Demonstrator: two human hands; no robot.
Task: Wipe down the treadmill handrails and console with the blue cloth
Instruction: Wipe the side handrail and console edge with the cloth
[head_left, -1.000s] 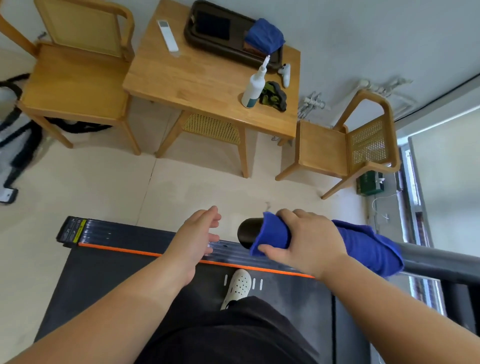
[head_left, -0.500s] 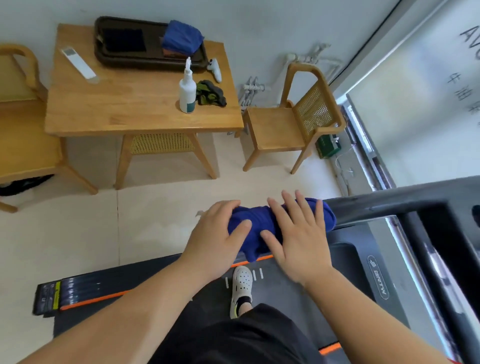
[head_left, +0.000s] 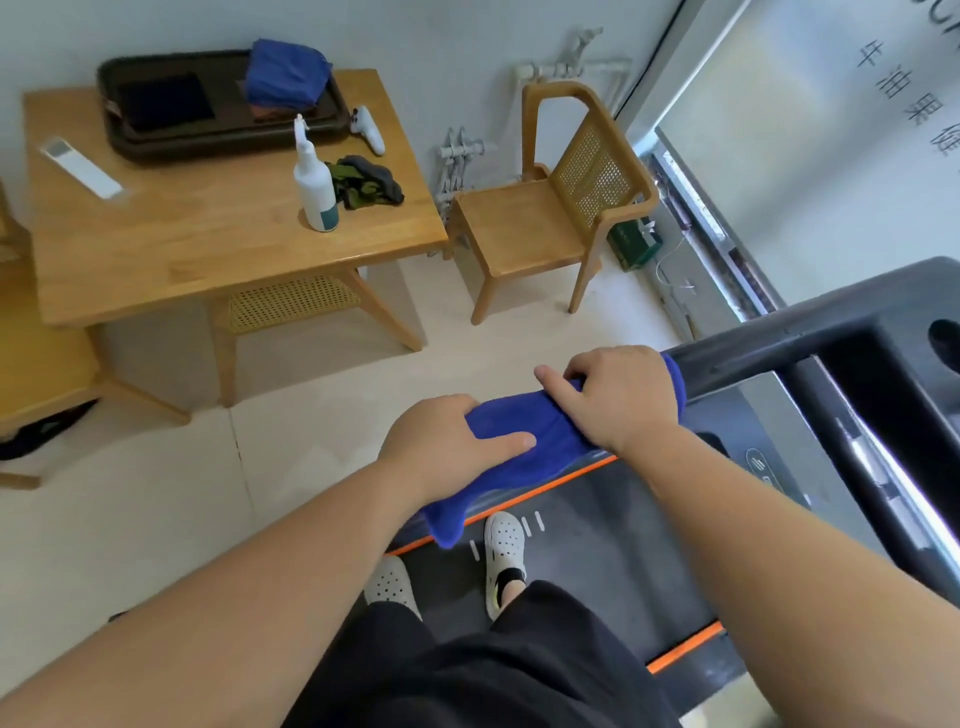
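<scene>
A blue cloth (head_left: 524, 441) is wrapped over the end of the treadmill's dark handrail (head_left: 753, 343), with one corner hanging down. My left hand (head_left: 447, 441) grips the cloth at the rail's tip, thumb lying along it. My right hand (head_left: 618, 400) curls round the cloth-covered rail just to the right, forefinger stretched out. The rail's end is hidden under the cloth. The dark console (head_left: 893, 364) is at the right edge.
The treadmill belt (head_left: 587, 525) with orange trim lies below, my feet in white shoes on it. A wooden table (head_left: 208, 244) holds a spray bottle (head_left: 314, 182), a tray and another blue cloth. A wooden chair (head_left: 550, 218) stands by the window.
My left hand came onto the cloth at the rail's tip and now grips it. My right hand went from lying flat to curled round the rail. The view turned right.
</scene>
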